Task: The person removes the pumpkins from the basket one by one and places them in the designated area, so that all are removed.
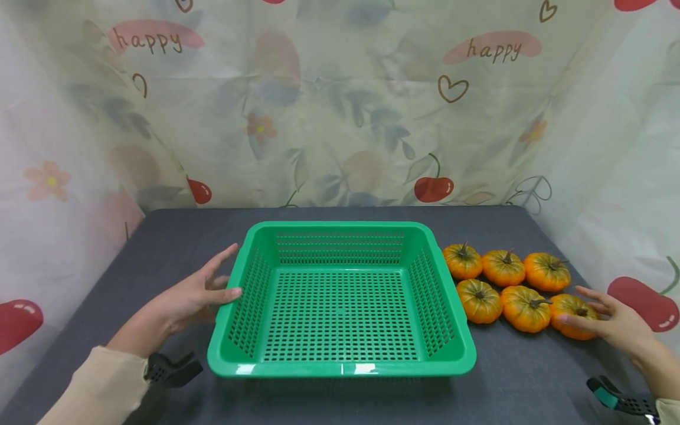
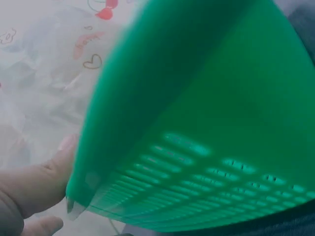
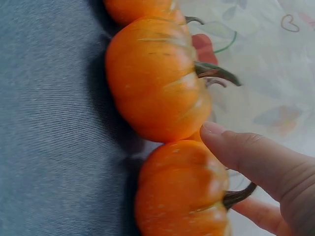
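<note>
A green plastic basket with slotted walls and floor stands on the dark table, with nothing in it. My left hand is at its left side, thumb over the rim and index finger stretched out along the outside. In the left wrist view, the thumb meets the edge of the basket. Over at the right, my right hand reaches around the front right small orange pumpkin, its fingers loosely spread. The right wrist view has the thumb over that pumpkin, near its stem.
Beside the basket's right wall sit several other small pumpkins in two close rows. A dark cloth covers the table. Pale printed curtains enclose the back and both sides.
</note>
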Demonstrator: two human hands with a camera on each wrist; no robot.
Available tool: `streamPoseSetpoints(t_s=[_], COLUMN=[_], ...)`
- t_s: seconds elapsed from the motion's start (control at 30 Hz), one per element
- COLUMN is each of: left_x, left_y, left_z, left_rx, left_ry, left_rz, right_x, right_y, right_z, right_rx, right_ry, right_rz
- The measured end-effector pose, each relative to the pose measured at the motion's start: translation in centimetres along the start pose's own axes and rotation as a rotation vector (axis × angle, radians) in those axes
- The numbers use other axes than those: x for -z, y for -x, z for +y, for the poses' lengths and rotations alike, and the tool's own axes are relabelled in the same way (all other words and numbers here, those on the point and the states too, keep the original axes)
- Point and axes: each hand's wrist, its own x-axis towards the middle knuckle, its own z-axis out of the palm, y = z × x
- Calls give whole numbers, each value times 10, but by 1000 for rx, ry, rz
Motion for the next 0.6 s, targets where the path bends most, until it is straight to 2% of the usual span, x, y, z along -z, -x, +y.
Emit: streamPoseSetpoints(t_s=[0.17,0.3,0.43,0.6], left_x=[1,1,-4,-24], left_y=[9,20,34,50], left_z=[4,10,21,38], left_rx=[-46,-109,-195,-309], left_ry=[-118,-182,-269,-493], left_rz=[54,117,193,324], right_x=[5,10,11,4], right_y=[9,24,39,57], right_z=[-6,-20,-44,-80], right_rx=[14,49,134,299], right_ry=[-11,-28,-67,-108], right_rz=[79,166,219,271])
